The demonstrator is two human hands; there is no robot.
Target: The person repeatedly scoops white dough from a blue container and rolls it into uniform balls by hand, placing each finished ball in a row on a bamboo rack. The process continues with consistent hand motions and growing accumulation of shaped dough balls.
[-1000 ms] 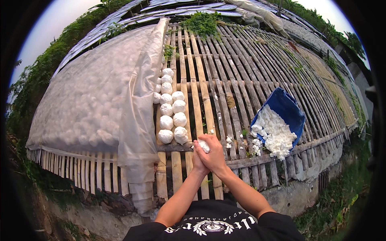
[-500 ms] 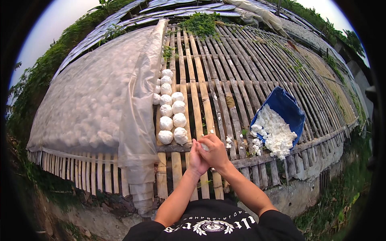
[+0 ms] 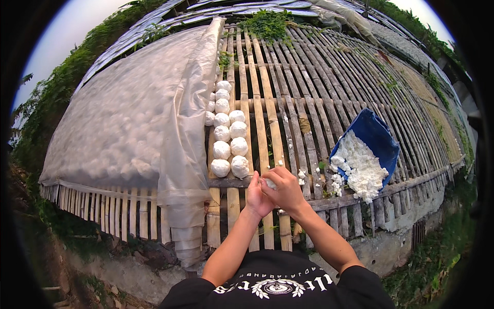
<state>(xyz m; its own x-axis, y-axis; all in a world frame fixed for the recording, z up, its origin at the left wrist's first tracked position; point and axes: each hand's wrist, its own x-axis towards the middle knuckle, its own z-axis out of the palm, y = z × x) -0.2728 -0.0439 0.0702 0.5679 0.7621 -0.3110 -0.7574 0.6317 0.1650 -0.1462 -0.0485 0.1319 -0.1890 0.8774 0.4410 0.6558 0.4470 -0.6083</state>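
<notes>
My left hand and my right hand are pressed together over the bamboo slats, cupped around a white lump that is mostly hidden by the fingers. Just beyond them, several white, rough-surfaced balls sit in rows beside the folded edge of a translucent plastic sheet. To the right lies a blue plastic container, with a heap of crumbly white material in it and spilling out toward me. Small white crumbs are scattered between the balls and the container.
The plastic sheet covers many more white balls on the left half of the rack. Green plants grow at the far edge, with overlapping sheet panels behind them. A concrete wall runs below the rack's near edge.
My hands have shifted their grip on the white lump, covering more of it, with the left fingers now more upright. The whole view has moved slightly, so the rack appears higher and further right.
</notes>
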